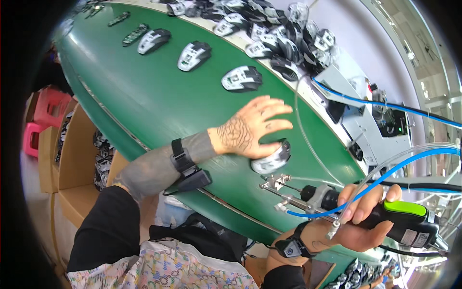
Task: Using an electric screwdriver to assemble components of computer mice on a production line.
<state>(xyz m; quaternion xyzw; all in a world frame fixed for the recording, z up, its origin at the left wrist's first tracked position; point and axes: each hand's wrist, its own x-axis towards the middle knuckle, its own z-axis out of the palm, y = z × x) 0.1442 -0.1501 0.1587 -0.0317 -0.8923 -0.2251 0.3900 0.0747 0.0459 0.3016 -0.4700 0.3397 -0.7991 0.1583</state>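
Green belt (144, 101) runs under everything, with mouse shells in a row beyond the fingertips. Left hand (248, 129) lies flat, fingers spread wide, palm pressing a mouse shell (271, 158) — gripping nothing, only covering it. Just right of those fingers, the right hand (358, 214) is wrapped tight round a powered screwdriver (337, 202) — its tip points toward the shell, blue hose (385, 176) trailing off.
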